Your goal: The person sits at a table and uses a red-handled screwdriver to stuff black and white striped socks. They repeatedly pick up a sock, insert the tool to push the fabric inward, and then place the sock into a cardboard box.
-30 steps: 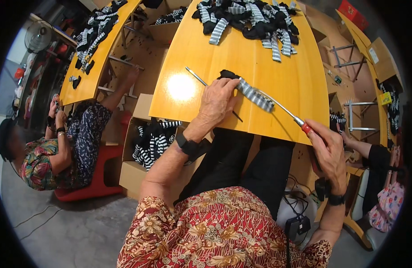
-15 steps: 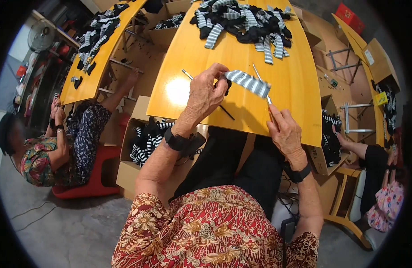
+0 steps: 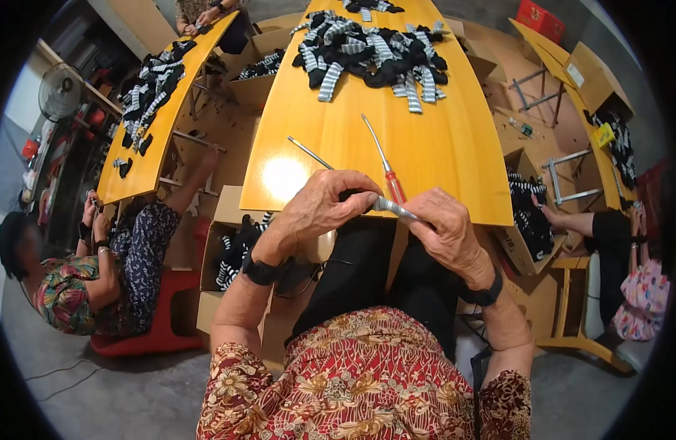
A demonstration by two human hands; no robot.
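Left hand (image 3: 329, 202) and right hand (image 3: 448, 226) grip striped cloth (image 3: 388, 206) — by table's edge (image 3: 492, 220).

From between the left hand (image 3: 330, 205) and right hand (image 3: 444, 227), a wide passage lay over the table (image 3: 459, 158), between one and two o'clock. The red-handled screwdriver (image 3: 393, 188) obstructed twelve, its shaft slanting toward eleven; a thin rod (image 3: 306, 149) blocked ten. A narrower lane ran between those tools. Farther off at twelve, the fabric pile (image 3: 379, 53) closed the way. One carton (image 3: 515, 246) crowded three, another carton (image 3: 228, 204) nine.
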